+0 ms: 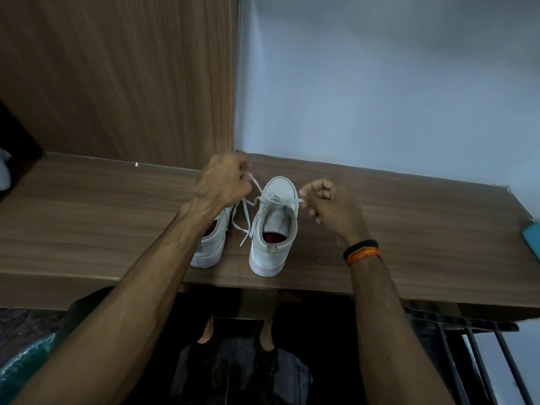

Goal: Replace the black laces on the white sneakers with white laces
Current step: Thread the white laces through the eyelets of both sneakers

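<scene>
Two white sneakers stand side by side on a wooden shelf, heels toward me. The right sneaker carries a white lace through its eyelets. My left hand pinches one end of that lace and holds it up and to the left; a loose tail hangs down between the shoes. My right hand pinches the other end at the shoe's right side. The left sneaker is partly hidden under my left forearm. No black lace is in sight.
A wood-grain panel rises behind the shelf on the left, a pale wall on the right. A light blue object lies at the shelf's far right edge. My bare feet stand on the dark floor below.
</scene>
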